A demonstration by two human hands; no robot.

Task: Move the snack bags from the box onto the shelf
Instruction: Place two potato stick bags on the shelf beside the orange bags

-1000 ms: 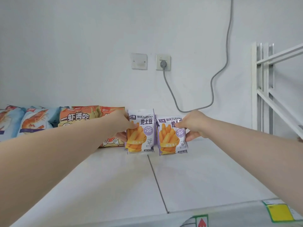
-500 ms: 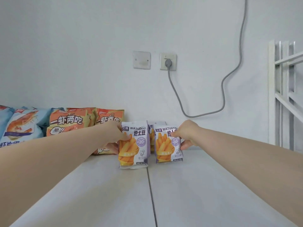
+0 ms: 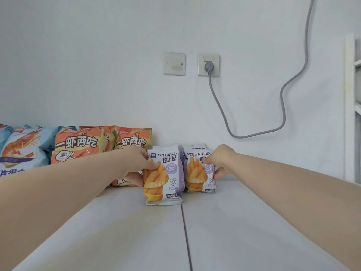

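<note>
Shelf [image 3: 234, 231], upright: left hand [image 3: 136, 163] pinching nearer fries bag [image 3: 163, 177]; right hand [image 3: 220, 159] pinching farther fries bag [image 3: 199, 177], touching.

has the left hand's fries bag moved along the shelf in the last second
Yes. The left fries bag now stands on the shelf nearer the camera than the right bag, its base further forward along the seam; earlier they were level.

Shelf [image 3: 254, 222] front & right open, orange bags [image 3: 78, 145] block left, wall [image 3: 117, 75] right behind fry bags [image 3: 164, 177].
</note>
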